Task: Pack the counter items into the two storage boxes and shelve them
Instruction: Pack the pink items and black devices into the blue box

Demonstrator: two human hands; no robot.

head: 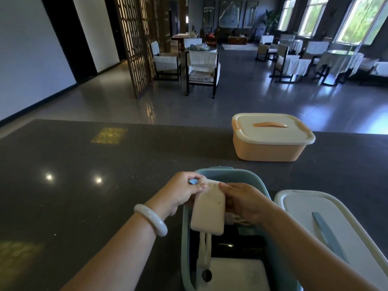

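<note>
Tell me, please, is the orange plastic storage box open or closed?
Closed: the white lid sits flat on the orange plastic storage box, covering its whole rim.

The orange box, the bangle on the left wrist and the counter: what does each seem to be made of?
Orange box: probably plastic, matte, with moulded rounded corners and a cream clip-on lid.
Bangle: perhaps jade or glass; milky white and glossy, with a bright highlight.
Counter: apparently polished stone, dark and finely speckled, mirroring the ceiling lights.
</note>
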